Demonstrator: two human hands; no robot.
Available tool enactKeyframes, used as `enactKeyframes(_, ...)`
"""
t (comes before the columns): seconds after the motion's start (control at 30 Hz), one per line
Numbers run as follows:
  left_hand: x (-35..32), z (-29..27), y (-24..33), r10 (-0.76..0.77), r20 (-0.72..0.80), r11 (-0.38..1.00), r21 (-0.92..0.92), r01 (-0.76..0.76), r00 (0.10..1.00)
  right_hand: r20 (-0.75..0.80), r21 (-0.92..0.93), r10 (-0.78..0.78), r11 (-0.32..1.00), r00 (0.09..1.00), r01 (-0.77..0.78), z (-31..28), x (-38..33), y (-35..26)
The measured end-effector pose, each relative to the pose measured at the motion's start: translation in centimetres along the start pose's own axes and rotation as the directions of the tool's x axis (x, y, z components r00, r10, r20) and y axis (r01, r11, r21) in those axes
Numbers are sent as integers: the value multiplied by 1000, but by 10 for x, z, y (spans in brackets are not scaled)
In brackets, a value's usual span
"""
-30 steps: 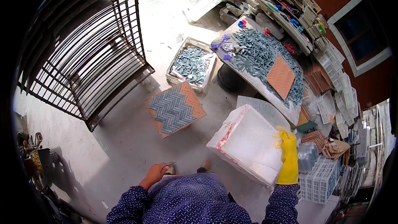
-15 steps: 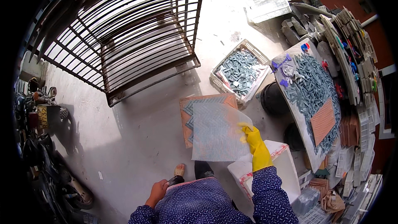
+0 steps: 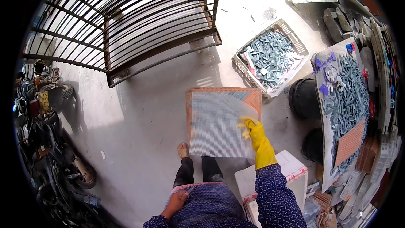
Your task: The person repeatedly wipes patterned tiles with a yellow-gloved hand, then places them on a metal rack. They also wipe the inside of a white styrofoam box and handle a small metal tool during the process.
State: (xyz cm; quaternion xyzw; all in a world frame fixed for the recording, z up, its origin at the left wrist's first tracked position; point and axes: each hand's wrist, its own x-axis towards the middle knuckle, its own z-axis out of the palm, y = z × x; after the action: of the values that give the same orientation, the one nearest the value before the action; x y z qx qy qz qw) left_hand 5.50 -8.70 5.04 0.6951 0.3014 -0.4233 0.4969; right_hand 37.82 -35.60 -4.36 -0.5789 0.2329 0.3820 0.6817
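A white mesh sheet [image 3: 219, 128] lies over an orange-brown square tray [image 3: 193, 90], covering most of it. Grey-green tile strips show dimly through the mesh, mainly toward the far right. My right hand [image 3: 252, 127], in a yellow rubber glove, is over the right part of the sheet. Its fingers look spread and slightly blurred; whether they press the mesh is unclear. My bare left hand [image 3: 179, 199] is closed in front of the patterned apron [image 3: 206, 204]. A thin greyish thing sticks out of its fingers, too small to name.
Tile strips fill a cream plastic crate [image 3: 303, 50] and cover a table [image 3: 328, 143] on the right, with black buckets [image 3: 304, 98] beside it. A white foam box [image 3: 291, 164] stands near my right arm. A metal rack [image 3: 164, 57] stands far left, motorcycles [image 3: 67, 164] at left.
The mesh sheet has gone from hanging skewed over the tray's near right part to lying roughly square on it. My right hand's fingers have spread from its edge. My left hand has moved lower.
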Motion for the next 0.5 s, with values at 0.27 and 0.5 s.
enactKeyframes(0.27, 8, -16, 1, -108, -70, 994, -14, 108, 992, -35, -13, 21, 1000, 999, -22, 4, 10, 2)
enactKeyframes(0.5, 15, -15, -7, -65, -40, 998, -27, 64, 997, -44, -9, 27, 1000, 999, -27, 1, 14, 4)
